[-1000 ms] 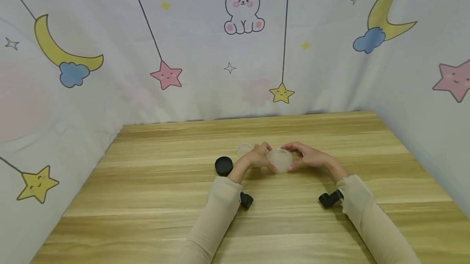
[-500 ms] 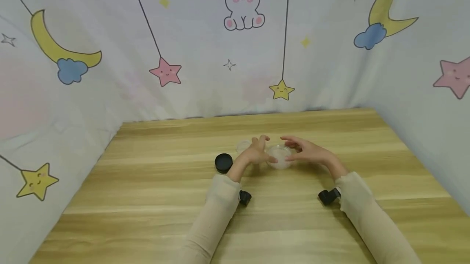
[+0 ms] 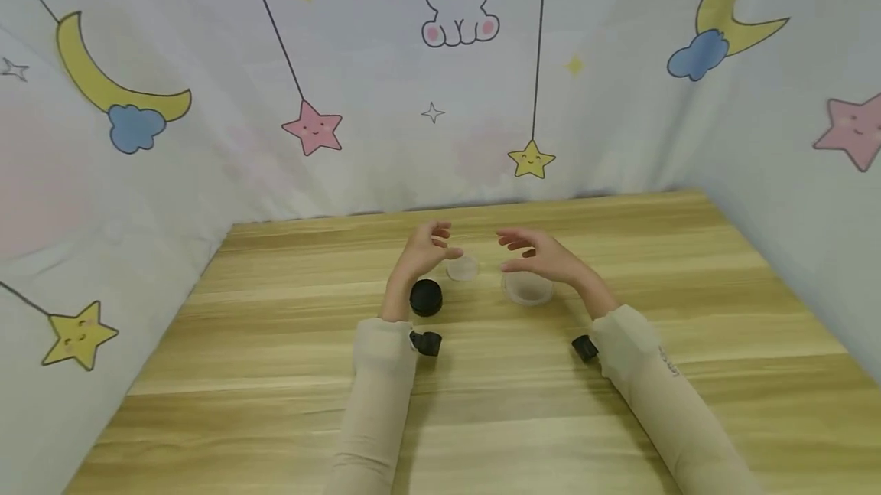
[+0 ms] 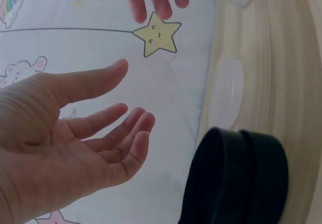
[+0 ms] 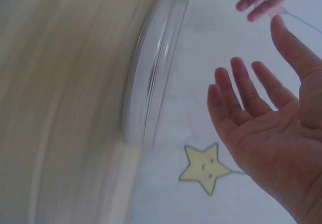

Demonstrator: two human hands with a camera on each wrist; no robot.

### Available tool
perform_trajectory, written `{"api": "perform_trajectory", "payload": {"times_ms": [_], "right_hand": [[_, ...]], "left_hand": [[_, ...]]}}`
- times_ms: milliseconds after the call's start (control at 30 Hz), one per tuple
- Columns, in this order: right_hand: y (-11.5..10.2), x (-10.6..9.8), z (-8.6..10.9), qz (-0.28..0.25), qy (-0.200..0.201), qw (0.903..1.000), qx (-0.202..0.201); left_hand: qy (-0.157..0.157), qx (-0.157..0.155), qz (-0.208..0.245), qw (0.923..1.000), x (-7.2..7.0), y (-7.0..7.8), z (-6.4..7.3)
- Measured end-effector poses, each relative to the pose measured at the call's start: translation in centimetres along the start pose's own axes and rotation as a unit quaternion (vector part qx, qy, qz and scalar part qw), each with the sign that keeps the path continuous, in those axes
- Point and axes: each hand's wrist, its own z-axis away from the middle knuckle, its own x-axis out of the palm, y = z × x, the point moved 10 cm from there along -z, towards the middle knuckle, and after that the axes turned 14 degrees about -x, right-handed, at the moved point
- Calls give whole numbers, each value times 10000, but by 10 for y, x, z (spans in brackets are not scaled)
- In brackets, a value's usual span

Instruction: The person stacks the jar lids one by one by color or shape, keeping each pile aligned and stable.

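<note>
My left hand (image 3: 421,252) hovers over the table, its fingers loosely bent and holding nothing. Just in front of its wrist stands a short black round container (image 3: 427,299), which looks like two stacked rings in the left wrist view. A thin clear disc (image 3: 462,268) lies flat to the right of that hand. To the right of the disc sits a larger clear round dish (image 3: 528,291), seen edge-on with a rim line in the right wrist view. Above the dish my right hand (image 3: 540,254) is raised, fingers spread and apart from it.
The wooden table (image 3: 482,403) reaches back to a white curtain (image 3: 372,174) printed with stars, moons and a rabbit. Curtain also hangs along both sides. A small black camera is strapped to each wrist, below the beige sleeves (image 3: 375,403).
Both hands have let go of the clear dish. My left hand has moved left, away from it and past the disc; my right hand has lifted and shifted slightly left. The dish stays on the table.
</note>
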Motion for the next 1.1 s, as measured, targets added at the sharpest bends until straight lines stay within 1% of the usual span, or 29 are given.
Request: {"api": "perform_trajectory", "payload": {"times_ms": [100, 200, 300, 400, 467, 600, 733, 867, 933, 1033, 1100], "right_hand": [[0, 11, -11, -130, -25, 9999, -11], [5, 19, -19, -221, -36, 9996, 160], [10, 25, -24, -50, -71, 9991, 411], [13, 30, -28, 216, -195, 9980, 557], [14, 32, -30, 320, -268, 9971, 637], [19, 35, -32, 262, -418, 9967, 650], [22, 39, -33, 261, -565, 9967, 513], [28, 43, -35, 318, -574, 9963, 548], [32, 45, -36, 310, -551, 9961, 619], [34, 48, -37, 431, -542, 9956, 630], [34, 49, -37, 499, -513, 9953, 646]], "left_hand": [[-1, -92, 94, 9999, -4, -9, -4], [-28, -283, 124, 9995, -5, -20, -8], [-71, -503, 27, 9987, -4, -30, -13], [-143, -608, -113, 9980, -2, -37, -16], [-258, -578, -214, 9978, 1, -38, -18], [-541, -477, -381, 9967, 6, -42, -21], [-711, -468, -469, 9953, 8, -50, -24], [-795, -358, -674, 9939, 9, -52, -26], [-789, -301, -776, 9934, 10, -52, -27], [-739, -304, -885, 9929, 10, -54, -30], [-672, -345, -865, 9934, 9, -54, -31]]}}
